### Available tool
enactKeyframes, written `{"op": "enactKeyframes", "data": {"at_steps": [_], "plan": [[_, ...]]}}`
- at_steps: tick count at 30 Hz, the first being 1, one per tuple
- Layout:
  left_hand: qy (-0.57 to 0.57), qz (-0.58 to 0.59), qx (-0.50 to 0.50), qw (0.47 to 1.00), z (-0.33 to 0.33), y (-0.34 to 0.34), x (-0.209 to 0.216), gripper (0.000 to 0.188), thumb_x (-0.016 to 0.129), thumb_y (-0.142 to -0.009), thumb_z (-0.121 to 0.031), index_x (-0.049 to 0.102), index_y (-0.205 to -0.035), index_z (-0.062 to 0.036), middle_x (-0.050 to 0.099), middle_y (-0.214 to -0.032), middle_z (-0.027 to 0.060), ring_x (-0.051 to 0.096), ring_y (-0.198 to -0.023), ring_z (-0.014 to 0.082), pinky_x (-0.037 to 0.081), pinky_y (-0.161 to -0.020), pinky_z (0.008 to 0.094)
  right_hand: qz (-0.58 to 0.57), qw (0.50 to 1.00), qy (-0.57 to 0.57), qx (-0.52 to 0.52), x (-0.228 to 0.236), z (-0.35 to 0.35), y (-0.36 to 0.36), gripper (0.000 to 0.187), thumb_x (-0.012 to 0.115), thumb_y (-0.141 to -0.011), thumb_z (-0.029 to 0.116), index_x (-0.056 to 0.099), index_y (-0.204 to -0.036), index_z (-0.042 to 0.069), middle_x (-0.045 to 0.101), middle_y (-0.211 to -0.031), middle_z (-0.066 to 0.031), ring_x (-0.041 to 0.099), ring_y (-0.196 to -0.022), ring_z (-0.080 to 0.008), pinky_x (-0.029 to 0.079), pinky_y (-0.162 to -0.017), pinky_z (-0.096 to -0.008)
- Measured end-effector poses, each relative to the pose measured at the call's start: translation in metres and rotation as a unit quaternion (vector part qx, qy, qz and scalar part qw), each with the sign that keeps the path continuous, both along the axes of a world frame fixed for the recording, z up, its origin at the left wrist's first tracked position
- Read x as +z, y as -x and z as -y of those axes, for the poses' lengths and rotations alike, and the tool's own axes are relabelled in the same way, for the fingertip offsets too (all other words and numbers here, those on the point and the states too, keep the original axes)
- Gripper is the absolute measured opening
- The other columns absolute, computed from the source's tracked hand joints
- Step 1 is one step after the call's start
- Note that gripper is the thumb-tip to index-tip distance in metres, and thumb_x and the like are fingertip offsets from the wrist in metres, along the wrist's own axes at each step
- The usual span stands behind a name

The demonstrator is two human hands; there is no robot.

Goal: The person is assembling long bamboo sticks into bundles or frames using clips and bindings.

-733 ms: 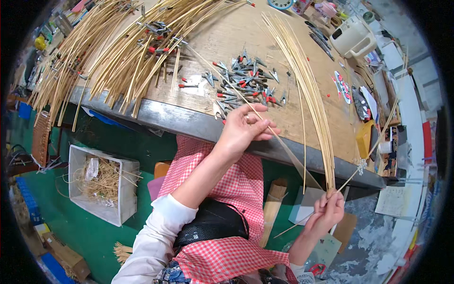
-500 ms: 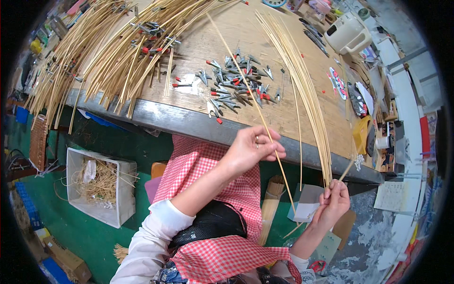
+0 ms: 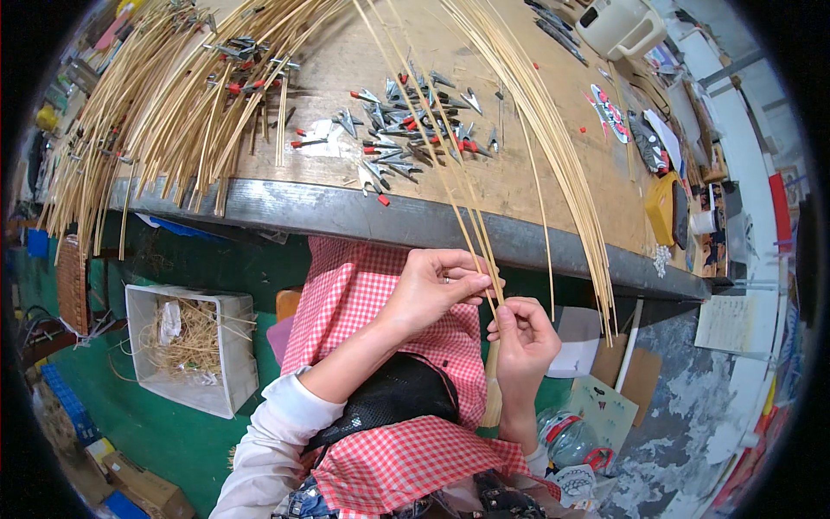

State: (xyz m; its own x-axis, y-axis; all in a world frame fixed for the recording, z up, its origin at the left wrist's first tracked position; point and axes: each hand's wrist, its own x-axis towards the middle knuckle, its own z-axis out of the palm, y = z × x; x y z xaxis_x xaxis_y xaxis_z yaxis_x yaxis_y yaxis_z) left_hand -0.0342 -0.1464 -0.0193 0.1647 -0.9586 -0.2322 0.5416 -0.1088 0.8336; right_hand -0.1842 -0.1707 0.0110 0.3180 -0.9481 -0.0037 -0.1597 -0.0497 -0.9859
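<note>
Over my lap, just below the metal edge of the wooden workbench [image 3: 346, 214], my left hand [image 3: 437, 284] pinches a few thin pale cane strips [image 3: 432, 147] that run up across the bench top. My right hand [image 3: 521, 333] is right beside it, fingers closed on the lower ends of the same strips. A larger sheaf of cane strips [image 3: 553, 147] lies on the bench to the right and overhangs its edge. I wear a red-and-white checked apron [image 3: 363, 285].
A pile of small metal clips with red tips [image 3: 411, 121] lies mid-bench. A big fan of cane [image 3: 173, 112] overhangs the left edge. A white bin of shavings [image 3: 190, 346] stands on the green floor. A yellow box [image 3: 661, 208] and a white jug [image 3: 618, 26] sit right.
My left hand has drawn back from the bench edge toward my lap. My right hand has come up and left from low at my side, and both now meet on the strips.
</note>
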Motion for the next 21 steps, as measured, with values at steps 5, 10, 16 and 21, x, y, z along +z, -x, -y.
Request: {"op": "enactKeyframes", "data": {"at_steps": [5, 10, 16, 21], "plan": [[0.006, -0.005, 0.005, 1.000, -0.010, -0.005, 0.002, 0.018, 0.062, -0.086, -0.001, 0.063, -0.101, 0.0080, 0.067, -0.095, 0.0192, 0.067, -0.087, 0.0223, 0.057, -0.070, 0.0274, 0.007, 1.000, -0.011, 0.011, -0.001, -0.004, -0.003, 0.001, 0.057, -0.086, -0.007, 0.056, -0.086, -0.006, 0.057, -0.083, -0.0068, 0.055, -0.061, -0.0067, 0.047, -0.051, -0.0181], [-0.012, -0.021, 0.016, 1.000, -0.016, -0.011, 0.003, 0.023, 0.063, -0.084, -0.001, 0.062, -0.105, 0.0090, 0.068, -0.093, 0.0186, 0.067, -0.088, 0.0220, 0.057, -0.072, 0.0271, -0.020, 0.999, 0.003, 0.030, -0.004, -0.008, -0.007, 0.004, 0.059, -0.083, -0.010, 0.057, -0.082, -0.007, 0.058, -0.082, -0.0069, 0.055, -0.061, -0.0067, 0.047, -0.051, -0.0178], [-0.008, -0.002, 0.020, 1.000, -0.018, -0.013, 0.004, 0.023, 0.064, -0.084, -0.002, 0.062, -0.104, 0.0094, 0.068, -0.090, 0.0202, 0.068, -0.085, 0.0243, 0.057, -0.070, 0.0281, -0.061, 0.995, 0.046, 0.059, -0.002, -0.007, -0.005, 0.003, 0.060, -0.083, -0.009, 0.058, -0.083, -0.008, 0.058, -0.081, -0.0068, 0.055, -0.060, -0.0070, 0.046, -0.050, -0.0183], [-0.024, -0.017, 0.017, 0.999, -0.017, -0.013, 0.004, 0.020, 0.066, -0.082, -0.001, 0.065, -0.100, 0.0089, 0.069, -0.086, 0.0163, 0.068, -0.080, 0.0190, 0.057, -0.072, 0.0275, -0.081, 0.993, 0.061, 0.066, -0.003, -0.008, -0.004, 0.004, 0.063, -0.081, -0.008, 0.059, -0.083, -0.008, 0.059, -0.082, -0.0070, 0.056, -0.061, -0.0074, 0.047, -0.051, -0.0181]]}}
